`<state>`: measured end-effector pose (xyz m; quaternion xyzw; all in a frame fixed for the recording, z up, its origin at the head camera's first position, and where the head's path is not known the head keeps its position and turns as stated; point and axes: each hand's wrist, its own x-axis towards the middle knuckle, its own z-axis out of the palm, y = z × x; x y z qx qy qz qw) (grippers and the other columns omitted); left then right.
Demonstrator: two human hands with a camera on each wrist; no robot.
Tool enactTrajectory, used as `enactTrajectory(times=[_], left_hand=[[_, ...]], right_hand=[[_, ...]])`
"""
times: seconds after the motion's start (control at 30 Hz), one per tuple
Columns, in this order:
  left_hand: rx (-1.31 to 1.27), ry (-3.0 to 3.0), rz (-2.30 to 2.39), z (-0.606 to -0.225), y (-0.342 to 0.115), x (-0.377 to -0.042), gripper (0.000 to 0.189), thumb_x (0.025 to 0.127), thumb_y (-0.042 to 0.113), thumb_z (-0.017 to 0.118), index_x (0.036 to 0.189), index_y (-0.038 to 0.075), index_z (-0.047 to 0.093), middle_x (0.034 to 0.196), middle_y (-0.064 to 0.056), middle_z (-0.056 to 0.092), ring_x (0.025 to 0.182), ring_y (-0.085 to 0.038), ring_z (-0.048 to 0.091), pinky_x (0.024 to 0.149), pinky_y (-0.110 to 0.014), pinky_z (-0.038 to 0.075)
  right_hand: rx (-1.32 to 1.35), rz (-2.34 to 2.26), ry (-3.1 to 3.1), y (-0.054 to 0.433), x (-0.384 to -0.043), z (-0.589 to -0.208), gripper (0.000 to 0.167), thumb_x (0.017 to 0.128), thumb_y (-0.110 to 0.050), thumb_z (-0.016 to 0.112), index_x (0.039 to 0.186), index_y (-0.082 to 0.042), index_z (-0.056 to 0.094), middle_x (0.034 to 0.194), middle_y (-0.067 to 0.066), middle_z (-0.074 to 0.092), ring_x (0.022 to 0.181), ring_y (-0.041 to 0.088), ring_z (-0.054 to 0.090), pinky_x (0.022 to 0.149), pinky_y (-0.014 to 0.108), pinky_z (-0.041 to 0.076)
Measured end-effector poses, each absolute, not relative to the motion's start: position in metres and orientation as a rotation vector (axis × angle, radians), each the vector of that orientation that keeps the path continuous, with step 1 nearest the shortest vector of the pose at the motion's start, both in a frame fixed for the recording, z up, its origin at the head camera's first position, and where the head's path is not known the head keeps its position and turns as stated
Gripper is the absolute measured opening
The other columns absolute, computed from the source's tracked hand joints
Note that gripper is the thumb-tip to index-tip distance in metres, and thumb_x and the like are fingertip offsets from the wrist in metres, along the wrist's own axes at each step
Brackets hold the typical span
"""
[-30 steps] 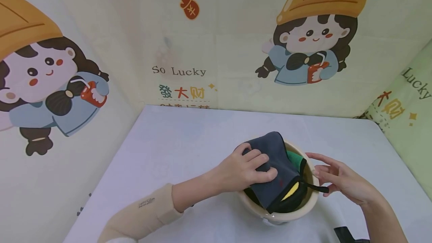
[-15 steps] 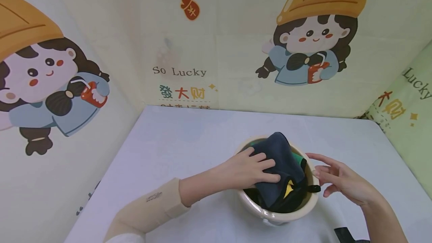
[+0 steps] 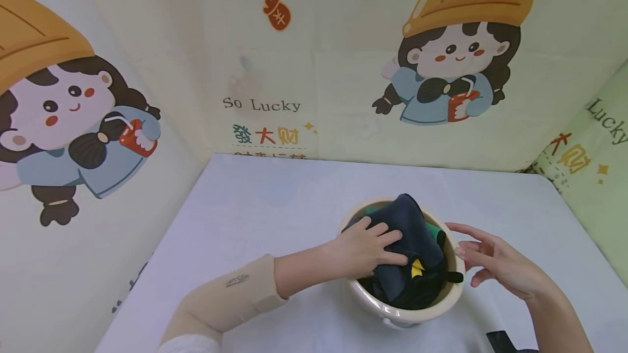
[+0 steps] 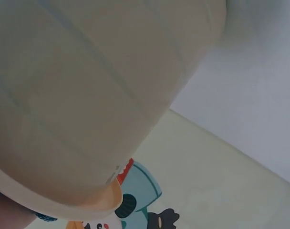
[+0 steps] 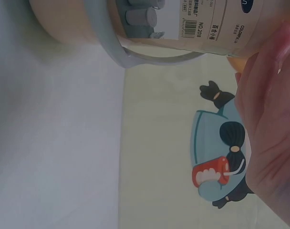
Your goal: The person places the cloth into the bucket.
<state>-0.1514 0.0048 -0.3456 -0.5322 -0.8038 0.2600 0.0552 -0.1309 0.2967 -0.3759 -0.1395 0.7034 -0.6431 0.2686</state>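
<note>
A cream bucket [image 3: 404, 315] stands on the table, stuffed with a dark navy cloth item [image 3: 409, 227] that has black edging. Green fabric [image 3: 434, 231] and a yellow patch [image 3: 417, 268] show beside its folds, and a black strap [image 3: 455, 277] lies at the right rim. My left hand [image 3: 370, 247] presses on the navy cloth with fingers spread. Against the bucket's right side rest the lightly bent fingers of my right hand [image 3: 495, 257]. The right wrist view shows that hand [image 5: 269, 109] beside the bucket's printed label [image 5: 202, 24]; the left wrist view is mostly bucket wall [image 4: 88, 95].
Under the bucket is a white table [image 3: 275, 195]. Cartoon-printed sheeting [image 3: 343, 70] hangs behind and at both sides. A black object [image 3: 502, 340] sits at the front edge, lower right. The bucket has a grey handle [image 5: 119, 52].
My left hand's fingers have straightened from a curled grip, and the cloth has sunk deeper into the bucket. The black strap has drawn in toward the rim. My right hand has stayed put.
</note>
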Motion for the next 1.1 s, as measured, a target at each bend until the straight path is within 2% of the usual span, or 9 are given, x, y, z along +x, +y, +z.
enactTrajectory(times=[0.27, 0.5, 0.73, 0.93, 1.03, 1.1], left_hand=[[-1.599, -2.568, 0.935, -0.348, 0.012, -0.150, 0.062, 0.085, 0.059, 0.048, 0.139, 0.048, 0.020, 0.149, 0.006, 0.017, 0.124, -0.012, 0.027, 0.090, -0.028, 0.036], [-1.621, -2.686, 0.936, -0.352, 0.016, -0.152, 0.064, 0.084, 0.058, 0.049, 0.139, 0.048, 0.018, 0.149, 0.007, 0.013, 0.126, -0.013, 0.024, 0.093, -0.029, 0.033], [-1.673, -2.791, 0.829, -0.350, 0.017, -0.159, 0.065, 0.085, 0.055, 0.053, 0.139, 0.048, 0.017, 0.149, 0.008, 0.009, 0.131, -0.013, 0.018, 0.101, -0.031, 0.028], [-1.738, -2.942, 0.608, -0.337, 0.008, -0.167, 0.067, 0.084, 0.051, 0.056, 0.139, 0.048, 0.019, 0.149, 0.009, 0.007, 0.133, -0.012, 0.015, 0.104, -0.028, 0.024], [-1.755, -3.025, 0.383, -0.326, -0.003, -0.173, 0.067, 0.082, 0.048, 0.061, 0.138, 0.045, 0.024, 0.150, 0.008, 0.008, 0.135, -0.013, 0.013, 0.107, -0.030, 0.022], [-1.737, -3.067, 0.219, -0.317, -0.012, -0.177, 0.069, 0.080, 0.048, 0.063, 0.138, 0.042, 0.026, 0.149, 0.006, 0.010, 0.134, -0.014, 0.014, 0.108, -0.032, 0.022]], right_hand=[[-0.377, -1.741, 1.900, 0.297, -0.132, -0.377, 0.050, 0.096, -0.003, 0.041, 0.123, -0.045, 0.046, 0.092, 0.000, 0.068, 0.075, 0.016, 0.064, 0.055, 0.030, 0.054], [-0.371, -1.741, 1.913, 0.298, -0.132, -0.378, 0.050, 0.096, -0.004, 0.041, 0.123, -0.045, 0.046, 0.091, 0.002, 0.068, 0.074, 0.016, 0.064, 0.055, 0.029, 0.054], [-0.386, -1.739, 1.911, 0.299, -0.132, -0.377, 0.050, 0.096, -0.003, 0.041, 0.123, -0.045, 0.046, 0.092, 0.001, 0.068, 0.074, 0.016, 0.064, 0.055, 0.030, 0.054], [-0.408, -1.592, 2.052, 0.299, -0.134, -0.372, 0.048, 0.096, -0.008, 0.044, 0.124, -0.045, 0.042, 0.093, 0.001, 0.065, 0.076, 0.021, 0.063, 0.059, 0.036, 0.054], [-0.445, -1.465, 2.143, 0.299, -0.138, -0.365, 0.047, 0.095, -0.010, 0.046, 0.130, -0.041, 0.038, 0.093, 0.004, 0.062, 0.076, 0.023, 0.063, 0.059, 0.038, 0.054], [-0.455, -1.378, 2.178, 0.299, -0.142, -0.358, 0.048, 0.094, -0.012, 0.048, 0.137, -0.030, 0.035, 0.093, 0.008, 0.060, 0.077, 0.024, 0.063, 0.060, 0.039, 0.054]])
